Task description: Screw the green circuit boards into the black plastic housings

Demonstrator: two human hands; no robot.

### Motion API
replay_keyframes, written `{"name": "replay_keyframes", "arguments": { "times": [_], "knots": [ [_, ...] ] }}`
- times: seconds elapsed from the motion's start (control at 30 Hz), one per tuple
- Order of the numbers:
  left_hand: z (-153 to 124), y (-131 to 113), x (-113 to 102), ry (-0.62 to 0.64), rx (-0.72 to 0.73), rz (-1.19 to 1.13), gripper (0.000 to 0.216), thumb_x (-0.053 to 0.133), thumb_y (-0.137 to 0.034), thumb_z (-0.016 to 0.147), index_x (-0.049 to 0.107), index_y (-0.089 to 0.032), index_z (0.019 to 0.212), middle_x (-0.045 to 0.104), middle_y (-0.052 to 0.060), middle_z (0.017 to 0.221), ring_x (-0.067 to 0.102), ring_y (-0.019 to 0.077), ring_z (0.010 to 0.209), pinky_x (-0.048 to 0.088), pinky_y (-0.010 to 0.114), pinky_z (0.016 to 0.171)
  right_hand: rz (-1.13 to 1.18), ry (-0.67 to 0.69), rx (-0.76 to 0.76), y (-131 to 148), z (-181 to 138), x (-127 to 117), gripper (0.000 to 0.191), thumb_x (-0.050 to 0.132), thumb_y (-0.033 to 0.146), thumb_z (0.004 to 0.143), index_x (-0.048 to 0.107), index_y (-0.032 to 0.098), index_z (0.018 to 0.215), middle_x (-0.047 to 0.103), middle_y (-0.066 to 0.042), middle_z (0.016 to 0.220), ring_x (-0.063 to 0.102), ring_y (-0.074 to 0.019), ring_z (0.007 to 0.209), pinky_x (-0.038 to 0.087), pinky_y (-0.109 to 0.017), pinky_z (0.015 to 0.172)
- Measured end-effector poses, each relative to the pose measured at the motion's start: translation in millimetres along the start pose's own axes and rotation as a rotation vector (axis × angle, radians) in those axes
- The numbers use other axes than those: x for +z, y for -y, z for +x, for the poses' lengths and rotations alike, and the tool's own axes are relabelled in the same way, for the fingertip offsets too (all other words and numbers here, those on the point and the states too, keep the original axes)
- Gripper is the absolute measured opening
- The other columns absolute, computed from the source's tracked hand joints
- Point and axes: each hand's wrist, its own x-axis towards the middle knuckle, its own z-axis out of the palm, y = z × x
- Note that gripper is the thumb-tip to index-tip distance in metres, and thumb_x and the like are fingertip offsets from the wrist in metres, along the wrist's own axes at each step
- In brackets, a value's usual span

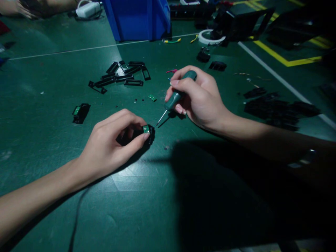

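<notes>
Between thumb and fingers, my left hand (112, 140) grips a small black plastic housing (151, 134) with a green circuit board (146, 129) at its top. My right hand (199, 94) is closed around the green handle of a screwdriver (174, 99). Its thin metal tip points down and left, just short of the housing and apart from it. A similar black housing with a green board (81, 113) lies to the left of my left hand. Beyond the hands, a loose green circuit board (152, 98) rests on the table among tiny black bits.
Several black rectangular frames (124, 77) lie in a pile beyond my left hand. A blue bin (138, 21) and a white ring-shaped roll (210, 36) stand at the back. Dark parts (275, 108) are heaped at right. Another person's hand (23, 8) shows at the top left.
</notes>
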Motion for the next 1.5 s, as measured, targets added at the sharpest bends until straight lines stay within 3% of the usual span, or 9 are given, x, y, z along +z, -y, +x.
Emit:
{"name": "replay_keyframes", "arguments": {
  "times": [0.63,1.5],
  "knots": [
    [1.4,4.7,0.0,0.086,0.086,-0.049,0.023,0.074,-0.025,0.097,0.075,-0.013,0.116,0.072,0.004,0.102,0.063,0.0107,0.085,0.048,0.023,0.075,-0.010,0.014,0.002,0.9,-0.5,-0.1,0.014,0.072,0.030,0.092,0.059,0.025,0.089,0.072,0.000,0.072,0.051,-0.0117,0.043,0.031,-0.029,0.038],
    [-1.2,2.7,1.7,0.006,0.022,0.047,0.023,0.074,-0.034,0.097,0.075,-0.016,0.112,0.068,-0.001,0.087,0.060,0.0088,0.076,0.045,0.022,0.069,0.003,0.045,-0.024,0.2,0.5,-1.1,0.012,0.068,0.025,0.093,0.057,0.022,0.091,0.072,0.002,0.070,0.052,-0.0102,0.040,0.032,-0.027,0.036]
  ]
}}
